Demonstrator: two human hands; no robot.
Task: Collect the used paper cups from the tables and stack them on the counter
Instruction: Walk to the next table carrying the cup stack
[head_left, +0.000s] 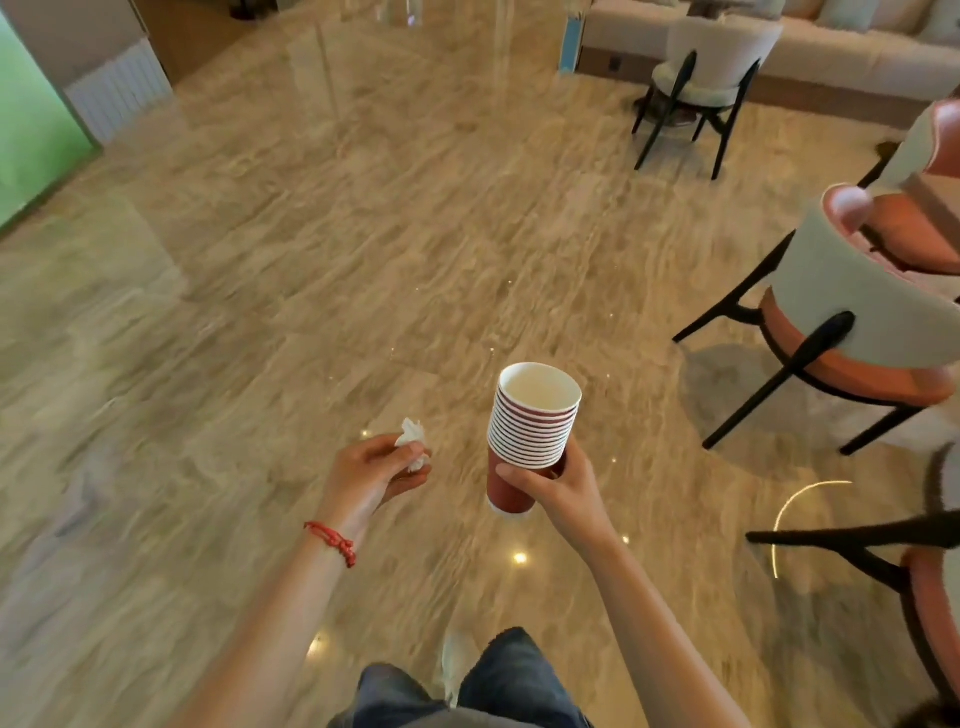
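Head view: right hand (558, 491) grips upright cup stack (530, 431) at lower centre; left hand (376, 475) pinches crumpled tissue (414, 446); no counter visible.

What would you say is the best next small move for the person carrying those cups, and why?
Probably keep walking toward the counter with the cup stack held upright. The right hand grips a tall nested stack low down, the left hand pinches a crumpled tissue, and only floor and chairs show, no counter yet.

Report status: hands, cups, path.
Right hand grips cup stack, upright. Left hand holds tissue. Floor ahead open; chairs right.
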